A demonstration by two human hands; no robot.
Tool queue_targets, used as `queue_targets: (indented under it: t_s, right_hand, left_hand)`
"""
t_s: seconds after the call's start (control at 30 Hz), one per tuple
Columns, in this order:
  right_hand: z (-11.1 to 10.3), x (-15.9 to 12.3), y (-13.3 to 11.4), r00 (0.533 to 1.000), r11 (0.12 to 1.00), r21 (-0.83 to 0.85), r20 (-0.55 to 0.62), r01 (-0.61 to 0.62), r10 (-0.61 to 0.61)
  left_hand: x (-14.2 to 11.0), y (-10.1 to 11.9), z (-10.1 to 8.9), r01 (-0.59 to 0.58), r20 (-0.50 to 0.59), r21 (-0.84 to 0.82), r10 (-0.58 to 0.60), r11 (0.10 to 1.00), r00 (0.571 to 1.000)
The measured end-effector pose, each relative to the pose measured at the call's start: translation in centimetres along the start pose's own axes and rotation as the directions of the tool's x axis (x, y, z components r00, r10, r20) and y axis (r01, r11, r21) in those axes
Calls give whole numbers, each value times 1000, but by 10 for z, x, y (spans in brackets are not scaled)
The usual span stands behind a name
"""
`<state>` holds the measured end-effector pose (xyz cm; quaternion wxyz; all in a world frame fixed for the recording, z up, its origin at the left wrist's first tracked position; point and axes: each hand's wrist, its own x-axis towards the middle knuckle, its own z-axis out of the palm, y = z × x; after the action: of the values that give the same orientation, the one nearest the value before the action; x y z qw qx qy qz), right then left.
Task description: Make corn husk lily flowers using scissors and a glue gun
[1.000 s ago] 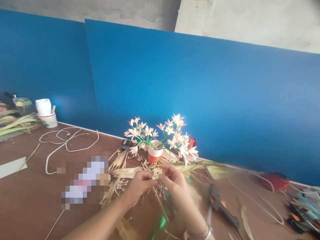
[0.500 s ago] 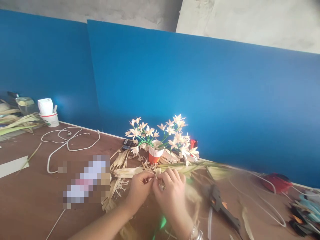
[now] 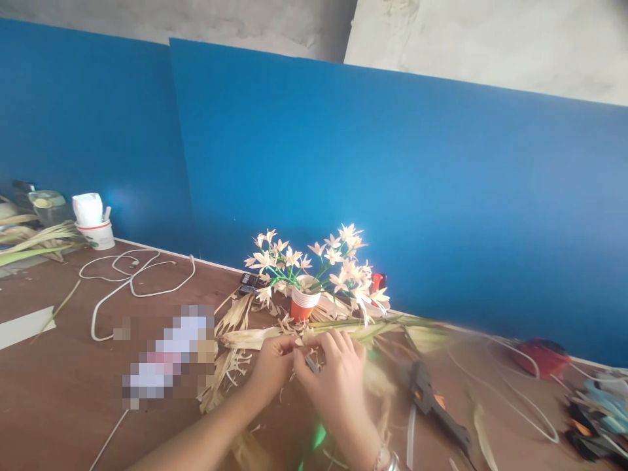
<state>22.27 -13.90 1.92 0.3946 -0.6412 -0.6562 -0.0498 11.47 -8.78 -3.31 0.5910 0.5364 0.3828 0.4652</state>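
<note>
Left hand (image 3: 275, 366): fingers pinched, apparently on pale husk piece (image 3: 307, 335)
Right hand (image 3: 338, 383): fingers curled, can't tell their hold
Flower cup (image 3: 304, 307): twelve o'clock
Husk care: pinch lightly, avoiding tears

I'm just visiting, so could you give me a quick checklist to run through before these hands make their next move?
1. Small pale piece between the fingertips of the left hand and right hand: ok.
2. That piece's shape intact: cannot tell; fingers cover most of it.
3. Cup of pale flowers standing upright: ok.
4. Glue gun lying apart from both hands: ok.
5. Glue gun hot or cold: cannot tell.
6. Work spot free of husk scraps: not ok; they lie around the hands.
</note>
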Motion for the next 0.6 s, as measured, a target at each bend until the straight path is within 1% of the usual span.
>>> queue_targets:
  t_s: [0.07, 0.13, 0.2, 0.27, 0.33, 0.37, 0.47, 0.53, 0.6]
  right_hand:
    - [-6, 5, 5, 996, 993, 90, 40, -83, 79]
    - [-10, 10, 12, 976, 948, 233, 88, -216, 200]
    - [-12, 14, 17, 935, 846, 401, 196, -352, 296]
    - [-11, 16, 18, 891, 719, 530, 317, -450, 323]
    - [-9, 16, 17, 860, 624, 594, 390, -509, 331]
    - [-8, 16, 16, 850, 596, 607, 405, -526, 337]
    - [-3, 13, 15, 837, 570, 613, 425, -547, 346]
    - [-1, 12, 16, 839, 579, 608, 419, -543, 347]
    - [0, 11, 16, 845, 604, 592, 398, -534, 358]
  left_hand:
    - [4, 1, -3, 121, 50, -98, -116, 988, 992]
    - [6, 2, -5, 158, 88, -129, -148, 979, 985]
    - [6, 3, -6, 154, 111, -125, -141, 980, 984]
    - [6, 4, -6, 148, 126, -121, -132, 982, 983]
    - [6, 4, -5, 131, 124, -108, -117, 986, 985]
    - [5, 4, -5, 122, 120, -97, -110, 988, 987]
    - [5, 3, -5, 107, 115, -61, -99, 992, 988]
    - [4, 3, -5, 95, 116, -39, -89, 995, 989]
    - [4, 2, -5, 54, 98, -3, -53, 999, 994]
